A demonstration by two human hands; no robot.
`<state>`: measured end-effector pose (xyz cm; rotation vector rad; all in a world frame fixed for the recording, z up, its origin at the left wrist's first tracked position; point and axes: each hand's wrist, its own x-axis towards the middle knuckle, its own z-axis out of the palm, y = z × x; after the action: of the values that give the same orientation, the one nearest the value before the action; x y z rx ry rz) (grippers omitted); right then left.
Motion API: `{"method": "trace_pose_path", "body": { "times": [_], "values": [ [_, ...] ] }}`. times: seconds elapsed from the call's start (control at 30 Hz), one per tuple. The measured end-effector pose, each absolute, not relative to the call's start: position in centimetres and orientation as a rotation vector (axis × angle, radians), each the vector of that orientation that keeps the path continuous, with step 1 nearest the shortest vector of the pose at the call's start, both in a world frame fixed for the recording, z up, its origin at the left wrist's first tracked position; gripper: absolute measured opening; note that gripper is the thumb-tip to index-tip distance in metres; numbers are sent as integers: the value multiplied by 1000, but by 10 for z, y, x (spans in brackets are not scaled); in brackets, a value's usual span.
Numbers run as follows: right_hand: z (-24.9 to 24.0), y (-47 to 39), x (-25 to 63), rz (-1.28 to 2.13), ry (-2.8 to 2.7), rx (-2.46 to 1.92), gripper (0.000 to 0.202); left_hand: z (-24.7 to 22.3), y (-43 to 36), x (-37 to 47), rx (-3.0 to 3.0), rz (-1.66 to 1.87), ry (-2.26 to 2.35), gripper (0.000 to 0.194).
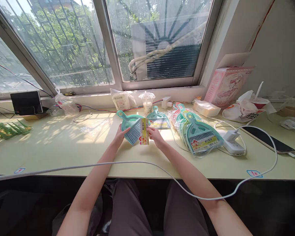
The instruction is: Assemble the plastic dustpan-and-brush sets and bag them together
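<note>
Over the table, my left hand (120,136) is closed on the edge of a mint-green dustpan (127,122), which is tilted with its handle up to the left. A small brush with grey-blue bristles (134,132) rests inside that pan. My right hand (155,136) pinches a yellow printed label card (144,131), held upright against the brush's right side. Just behind my right hand lies another mint-green dustpan set (158,120) with its own label. To the right is a pile of plastic-wrapped dustpan sets (202,139), mostly mint green with some pink.
A white cable (142,162) loops across the front, over my forearms. Right of the pile are a power strip (233,147) and a phone (267,139). A pink box (228,86), a drink cup (147,104) and a tablet (26,103) stand at the back.
</note>
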<state>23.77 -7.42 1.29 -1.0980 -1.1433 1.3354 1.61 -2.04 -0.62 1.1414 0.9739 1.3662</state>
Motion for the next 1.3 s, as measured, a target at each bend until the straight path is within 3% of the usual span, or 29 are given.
{"method": "trace_pose_path", "body": {
  "times": [0.27, 0.47, 0.7, 0.93, 1.07, 1.3],
  "values": [
    [4, -73, 232, 1243, -1152, -1095, 18, 2, -26, 21, 1140, 1394, 925, 73],
    [-5, -69, 228, 1187, -1079, -1156, 32, 7, -38, 32, 1191, 1302, 881, 82],
    [-2, -68, 239, 963, -1173, -1417, 33, 6, -42, 42, 1259, 1322, 864, 89],
    [13, -79, 235, 792, -1294, -1370, 43, 7, -39, 38, 1150, 1351, 906, 75],
    [18, -81, 235, 677, -1343, -1387, 44, 5, -40, 38, 1141, 1319, 884, 80],
    [2, -68, 239, 778, -1256, -1554, 36, 2, -44, 45, 1307, 1308, 860, 87]
  ]
}}
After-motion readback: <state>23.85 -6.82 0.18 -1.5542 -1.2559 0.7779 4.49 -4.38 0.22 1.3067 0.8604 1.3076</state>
